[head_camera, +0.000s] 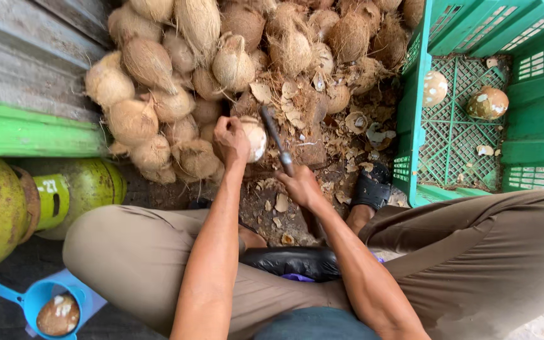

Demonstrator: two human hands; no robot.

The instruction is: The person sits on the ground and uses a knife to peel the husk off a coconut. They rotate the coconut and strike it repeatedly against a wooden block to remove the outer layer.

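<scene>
Khaki trousers (473, 252), black sandal (371, 187), bare forearms.

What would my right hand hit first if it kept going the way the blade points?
Likely the coconut held by the left hand: the right hand aims its knife up-left beside it, though depth is unclear.

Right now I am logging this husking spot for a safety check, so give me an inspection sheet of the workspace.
Surface: ground strewn with husk chips.
Job's things: coconut, partly pared pale; blade tool angled beside it.
Clutter: pile of husked coconuts; shell scraps.
Hands: left hand grips the coconut; right hand holds the blade tool's handle.
Cables: nothing seen.
Surroundings: green crate holding two pared coconuts; green gas cylinders; blue scoop with a coconut in it; sandalled foot.
</scene>
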